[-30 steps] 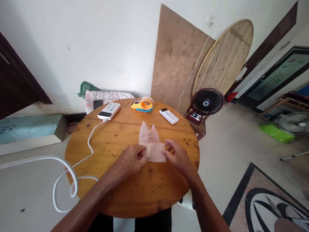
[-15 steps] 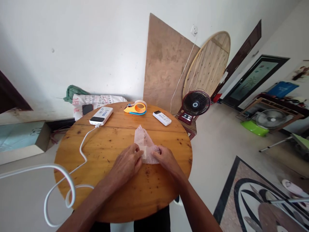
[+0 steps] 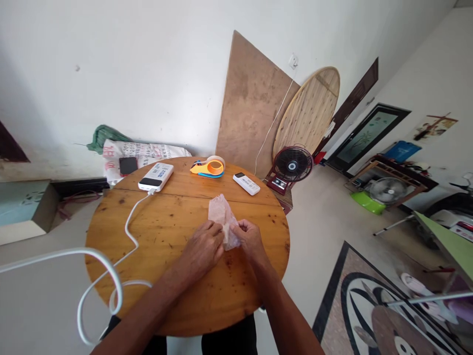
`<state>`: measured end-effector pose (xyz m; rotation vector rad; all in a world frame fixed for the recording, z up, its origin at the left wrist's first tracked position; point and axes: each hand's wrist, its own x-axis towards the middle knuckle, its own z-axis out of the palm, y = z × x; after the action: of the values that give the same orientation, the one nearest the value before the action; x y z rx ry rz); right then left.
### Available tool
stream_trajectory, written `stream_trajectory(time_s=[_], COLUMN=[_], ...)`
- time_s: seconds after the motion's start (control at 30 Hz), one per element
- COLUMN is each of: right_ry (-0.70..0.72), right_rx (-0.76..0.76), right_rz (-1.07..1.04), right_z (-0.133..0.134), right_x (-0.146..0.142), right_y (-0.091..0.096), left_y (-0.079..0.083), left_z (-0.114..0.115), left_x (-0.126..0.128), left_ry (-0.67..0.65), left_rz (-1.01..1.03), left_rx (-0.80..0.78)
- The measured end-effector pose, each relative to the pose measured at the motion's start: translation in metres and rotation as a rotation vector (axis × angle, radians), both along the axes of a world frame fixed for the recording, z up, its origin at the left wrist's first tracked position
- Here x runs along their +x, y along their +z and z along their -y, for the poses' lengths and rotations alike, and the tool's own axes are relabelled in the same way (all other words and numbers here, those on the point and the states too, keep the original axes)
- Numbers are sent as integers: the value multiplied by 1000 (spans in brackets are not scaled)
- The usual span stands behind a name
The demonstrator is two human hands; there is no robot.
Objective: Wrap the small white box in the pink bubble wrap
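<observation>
Leftmost on the round wooden table [image 3: 107, 222]: a white cable [image 3: 126, 224] runs up to the larger white power bank [image 3: 158, 173], its plug seated in the near end. Neither is being touched.

Next, the person's left hand [image 3: 205, 246], knuckles up, fingers bent and pressed together against the left edge of the pinkish plastic wrap [image 3: 220, 209]. From where I stand the thumb is hidden behind the knuckles, so I cannot tell whether it truly pinches or merely holds the edge down.

Just beyond, near the back rim, sits the orange tape dispenser [image 3: 212, 167], roll in place, well apart from both hands (nobody is reaching for it).

The wrap itself lies on the near half of the table, between the two hands. My estimate of progress: partway. Done: its near part is gathered and creased between the fingers. Left: the far end juts loose towards the dispenser, neither flattened nor tucked under. Any contents, or tape upon it, cannot be made out through the haze of the film.

Right hand [image 3: 249, 239]: thumb and forefinger pinch the wrap's right edge, remaining fingers curled in behind.

Farther right, the smaller white power bank [image 3: 246, 183] lies flat, with no cable in it visible to me.
</observation>
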<state>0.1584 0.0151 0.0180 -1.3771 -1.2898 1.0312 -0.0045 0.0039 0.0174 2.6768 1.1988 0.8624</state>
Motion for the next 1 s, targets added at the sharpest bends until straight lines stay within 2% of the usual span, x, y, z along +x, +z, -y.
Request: stream_trajectory(time_s=[0.23, 0.4, 0.53, 0.67, 0.8, 0.87, 0.93, 1.0], right_ry=[16, 93, 204, 216, 232, 272, 314, 337], right_rx=[-11, -121, -258, -328, -305, -261, -179, -56], right_rz=[104, 274, 192, 68, 38, 89, 237, 475], right_z=[-8, -3, 5, 8, 9, 11, 17, 24], right_x=[-19, -22, -24, -25, -24, -22, -22, -25], right_y=[7, 25, 46, 57, 54, 54, 55, 56], left_y=[-5, -8, -5, -3, -8, -11, -13, -13], left_z=[-1, 4, 8, 8, 6, 5, 5, 5], left_x=[-4, -3, -8, -16, -17, -16, -15, -14], left_ry=[0, 42, 36, 46, 61, 82, 109, 138], left_rz=[16, 104, 249, 417, 536, 551, 566, 604], left_rx=[-21, -42, -100, -174, -211, -245, -285, -333])
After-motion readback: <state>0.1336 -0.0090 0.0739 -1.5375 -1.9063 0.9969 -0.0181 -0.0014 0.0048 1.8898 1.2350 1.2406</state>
